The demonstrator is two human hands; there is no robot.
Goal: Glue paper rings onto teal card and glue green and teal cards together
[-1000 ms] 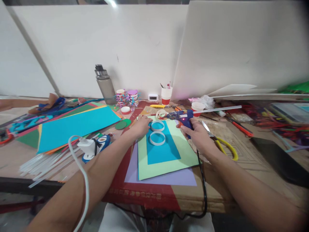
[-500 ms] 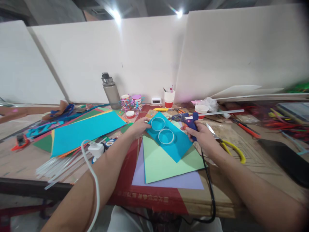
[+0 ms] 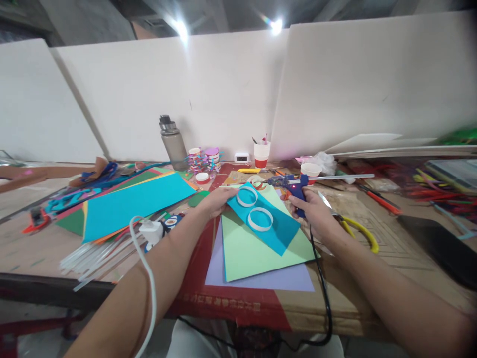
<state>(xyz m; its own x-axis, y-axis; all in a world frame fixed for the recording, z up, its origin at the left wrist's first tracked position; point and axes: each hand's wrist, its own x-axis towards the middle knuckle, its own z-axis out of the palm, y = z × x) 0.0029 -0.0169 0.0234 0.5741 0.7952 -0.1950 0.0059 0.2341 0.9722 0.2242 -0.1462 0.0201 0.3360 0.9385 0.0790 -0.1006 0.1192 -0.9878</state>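
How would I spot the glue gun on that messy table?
Find the green sheet mid-front on the table. Right of it, the right hand grips a dark blue glue gun, the only tool with a clear stick jutting from its back.

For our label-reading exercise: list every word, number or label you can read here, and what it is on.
None can be quoted.
On the red cardboard: a row of printed characters along its front edge, too blurred to read.
On the small white clock: display too small to read.

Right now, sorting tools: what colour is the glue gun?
Glue gun: dark blue, head view.
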